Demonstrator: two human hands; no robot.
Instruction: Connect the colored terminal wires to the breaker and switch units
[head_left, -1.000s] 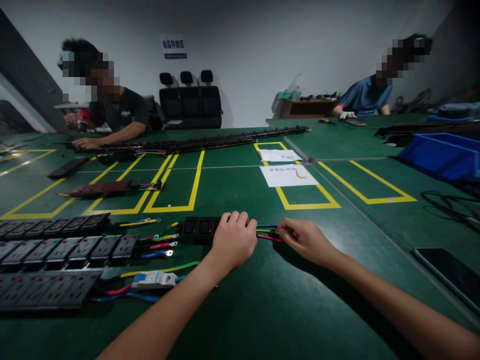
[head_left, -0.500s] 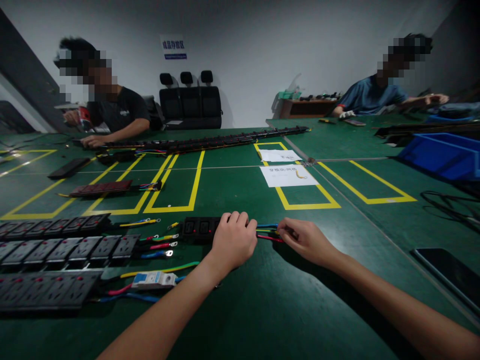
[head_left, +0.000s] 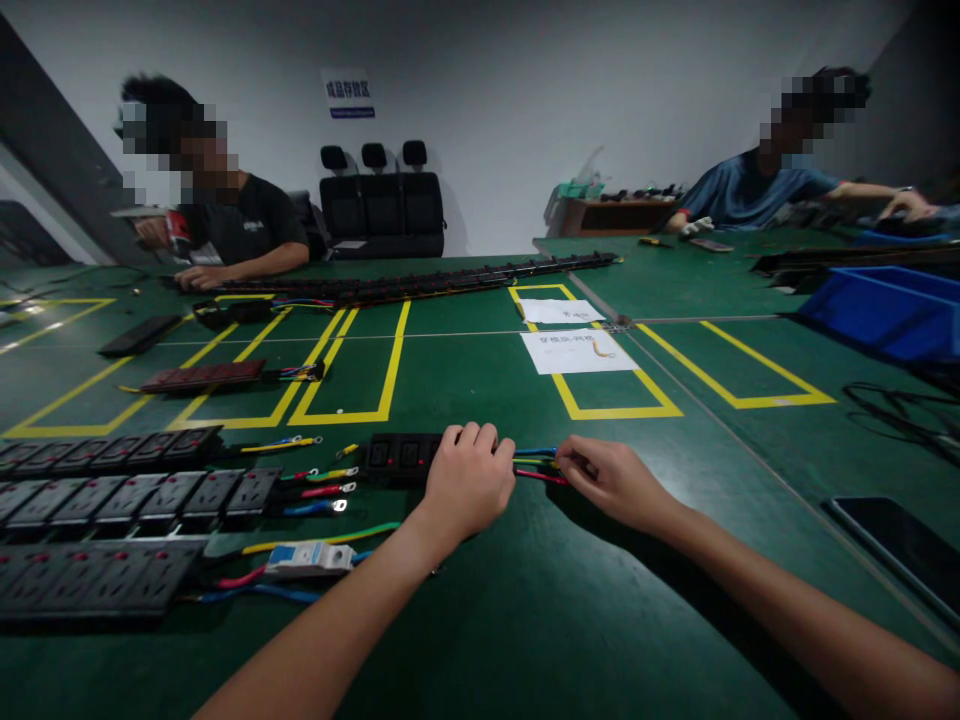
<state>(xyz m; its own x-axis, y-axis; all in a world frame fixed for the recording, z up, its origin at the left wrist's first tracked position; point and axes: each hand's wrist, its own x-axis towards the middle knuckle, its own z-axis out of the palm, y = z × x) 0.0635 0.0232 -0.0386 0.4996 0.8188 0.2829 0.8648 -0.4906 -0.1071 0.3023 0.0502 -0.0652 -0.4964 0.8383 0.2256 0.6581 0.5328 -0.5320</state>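
Note:
My left hand (head_left: 471, 475) is wrapped over the right end of a short black socket strip (head_left: 397, 456) lying on the green table. Blue, green-yellow and red wires (head_left: 536, 463) run out of that strip to the right. My right hand (head_left: 611, 480) pinches the far ends of these wires, and its fingers hide the tips. Left of the held strip lie longer rows of sockets: a black row (head_left: 112, 452), a grey row (head_left: 142, 503) and another grey row (head_left: 97, 585). Their coloured leads end in ring terminals, and a white circuit breaker (head_left: 310, 560) sits among the nearest leads.
A long black strip (head_left: 450, 283) crosses the table's far side. Papers (head_left: 577, 352) lie inside yellow tape marks. At right are a blue bin (head_left: 885, 312), black cable (head_left: 900, 410) and a phone (head_left: 900, 555). One co-worker (head_left: 247, 225) holds a red power tool; another (head_left: 750, 195) reaches right.
My hands stay where they were on the strip and wires. At the far right, the co-worker's arm has stretched further right and lower. The left co-worker has shifted slightly right.

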